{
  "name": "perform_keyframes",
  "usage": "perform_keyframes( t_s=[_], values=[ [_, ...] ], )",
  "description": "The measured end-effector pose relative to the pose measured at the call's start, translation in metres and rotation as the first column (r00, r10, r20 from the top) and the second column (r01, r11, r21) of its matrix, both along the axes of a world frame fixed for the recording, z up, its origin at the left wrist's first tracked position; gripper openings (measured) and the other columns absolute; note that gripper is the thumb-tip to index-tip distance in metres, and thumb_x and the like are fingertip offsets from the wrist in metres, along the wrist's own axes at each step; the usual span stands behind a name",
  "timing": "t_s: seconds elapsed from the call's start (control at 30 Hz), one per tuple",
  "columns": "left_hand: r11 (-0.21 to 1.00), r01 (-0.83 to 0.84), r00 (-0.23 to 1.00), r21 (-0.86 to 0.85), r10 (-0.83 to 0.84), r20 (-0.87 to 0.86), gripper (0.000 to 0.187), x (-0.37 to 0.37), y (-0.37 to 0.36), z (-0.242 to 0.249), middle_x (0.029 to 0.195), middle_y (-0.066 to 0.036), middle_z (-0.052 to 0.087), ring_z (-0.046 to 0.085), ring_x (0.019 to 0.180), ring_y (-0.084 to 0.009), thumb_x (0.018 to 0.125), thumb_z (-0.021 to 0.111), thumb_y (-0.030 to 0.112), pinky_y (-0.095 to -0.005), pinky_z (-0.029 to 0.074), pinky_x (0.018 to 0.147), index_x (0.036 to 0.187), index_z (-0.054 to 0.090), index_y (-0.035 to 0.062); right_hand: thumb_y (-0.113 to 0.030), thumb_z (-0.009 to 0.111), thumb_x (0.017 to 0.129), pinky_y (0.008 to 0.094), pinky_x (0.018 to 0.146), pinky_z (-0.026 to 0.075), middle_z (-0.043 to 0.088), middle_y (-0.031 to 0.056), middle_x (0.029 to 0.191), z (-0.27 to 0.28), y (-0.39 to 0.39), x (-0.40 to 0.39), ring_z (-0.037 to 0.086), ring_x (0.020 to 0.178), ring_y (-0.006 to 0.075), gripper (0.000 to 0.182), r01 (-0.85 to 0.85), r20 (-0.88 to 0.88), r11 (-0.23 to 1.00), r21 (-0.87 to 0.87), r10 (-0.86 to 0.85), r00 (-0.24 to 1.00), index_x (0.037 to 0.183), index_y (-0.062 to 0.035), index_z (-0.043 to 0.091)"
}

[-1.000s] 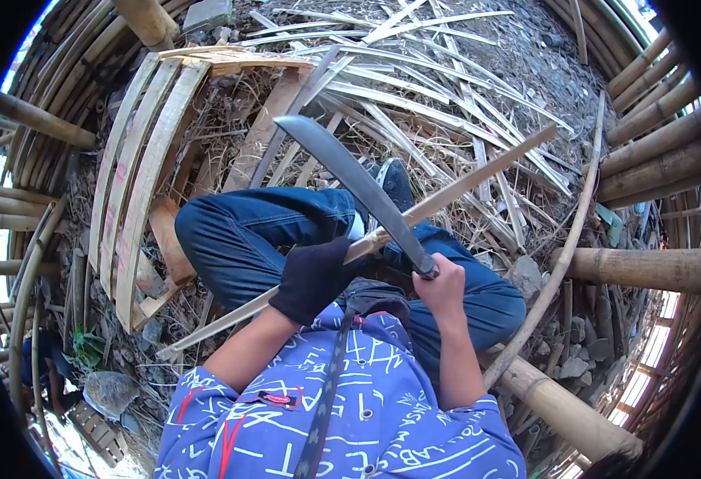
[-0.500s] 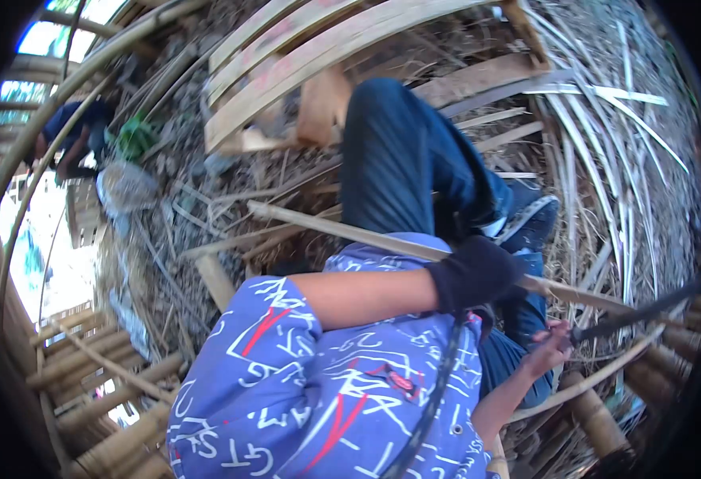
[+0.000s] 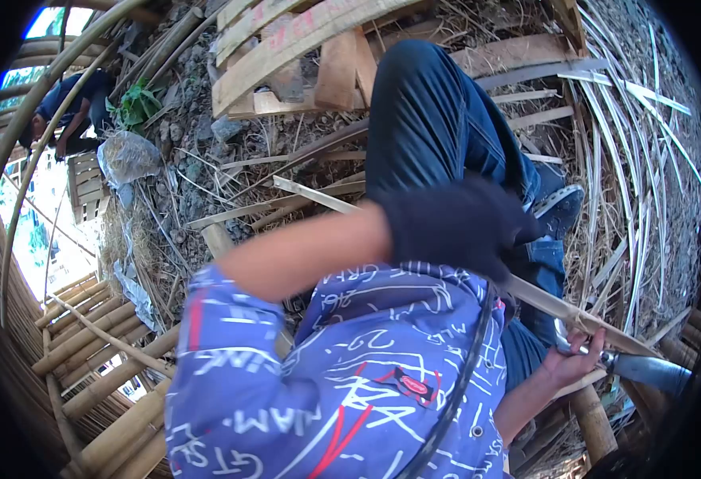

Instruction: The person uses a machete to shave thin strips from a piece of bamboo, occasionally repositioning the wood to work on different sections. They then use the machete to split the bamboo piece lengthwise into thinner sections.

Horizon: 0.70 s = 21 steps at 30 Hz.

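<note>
My left hand [image 3: 462, 227], in a dark glove and blurred by motion, is closed around a long pale bamboo strip [image 3: 566, 307] that slants across my lap. The strip's far end sticks out left of the glove, and its other end passes by my right hand [image 3: 578, 359]. That hand is bare, with its fingers curled round the knife's handle and touching the strip. A broad grey-blue blade [image 3: 649, 373] points right from it, beneath the strip. Some of the right fingers and most of the handle are hidden.
A slatted wooden pallet [image 3: 310, 48] lies beyond my bent knee [image 3: 418, 80]. Thin split strips [image 3: 633, 176] are heaped at the right. Bamboo poles [image 3: 103, 359] form a rack at lower left. Another person [image 3: 75, 112] is crouched at upper left, near a plastic bag [image 3: 129, 157].
My left hand and forearm have moved up and slightly left. The right hand has shifted right and down, and the blade has turned, its flat side now showing beneath the strip.
</note>
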<state>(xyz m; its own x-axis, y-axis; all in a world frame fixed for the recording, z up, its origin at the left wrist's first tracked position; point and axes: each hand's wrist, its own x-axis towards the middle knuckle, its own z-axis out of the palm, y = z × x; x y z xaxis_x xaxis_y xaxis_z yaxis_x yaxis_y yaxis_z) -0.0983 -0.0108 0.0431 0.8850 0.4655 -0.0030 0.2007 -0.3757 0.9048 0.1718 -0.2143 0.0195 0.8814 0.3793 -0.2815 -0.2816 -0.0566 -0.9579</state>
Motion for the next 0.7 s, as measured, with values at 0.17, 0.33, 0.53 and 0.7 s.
perform_keyframes(
  t_s=[0.17, 0.33, 0.53, 0.7],
  values=[
    [0.982, -0.183, 0.944, 0.053, 0.19, -0.271, 0.057, -0.062, 0.035, 0.039, 0.107, -0.017, 0.063, 0.063, 0.098, -0.0299, 0.075, 0.075, 0.028, -0.0356, 0.05, 0.087, 0.122, 0.055, 0.0032, -0.019, 0.059, 0.09, 0.0222, 0.058, 0.035, 0.035, -0.0043, 0.053, 0.0, 0.019, -0.008, 0.035, 0.05, 0.0055, 0.012, -0.011, -0.081, 0.997, 0.081, 0.018, 0.997, 0.091, -0.0068, 0.06],
    [0.998, 0.002, 0.991, 0.07, 0.008, -0.137, 0.054, -0.005, -0.019, -0.022, 0.102, -0.019, 0.063, 0.063, 0.096, -0.0326, 0.077, 0.071, 0.026, -0.0388, 0.051, 0.083, 0.123, 0.055, 0.0036, -0.014, 0.059, 0.088, 0.0204, 0.053, 0.037, 0.048, -0.0001, 0.062, 0.015, 0.039, -0.036, 0.036, 0.046, 0.005, 0.007, 0.023, -0.126, 0.993, 0.112, -0.008, 0.992, 0.091, -0.0093, 0.054],
    [0.976, 0.203, 0.953, 0.077, -0.178, -0.245, 0.027, 0.018, -0.001, -0.029, 0.073, -0.016, 0.064, 0.065, 0.071, -0.035, 0.075, 0.068, 0.03, -0.0428, 0.053, 0.068, 0.09, 0.068, 0.0076, -0.017, 0.055, 0.092, 0.0148, 0.043, 0.031, 0.063, 0.0095, 0.092, 0.019, 0.024, -0.017, 0.036, 0.045, 0.003, 0.012, 0.084, 0.028, 0.995, 0.058, -0.086, 0.996, 0.094, -0.0052, 0.052],
    [0.964, 0.099, 0.967, 0.246, -0.035, -0.253, 0.026, -0.001, 0.033, 0.01, 0.067, -0.016, 0.064, 0.066, 0.064, -0.032, 0.075, 0.068, 0.031, -0.0411, 0.054, 0.063, 0.073, 0.069, 0.0053, -0.023, 0.052, 0.095, 0.0176, 0.046, 0.033, 0.046, 0.0178, 0.139, 0.025, 0.017, 0.0, 0.037, 0.049, 0.0022, 0.033, -0.251, -0.032, 0.945, 0.211, 0.263, 0.964, 0.118, 0.0007, 0.054]
  ],
)
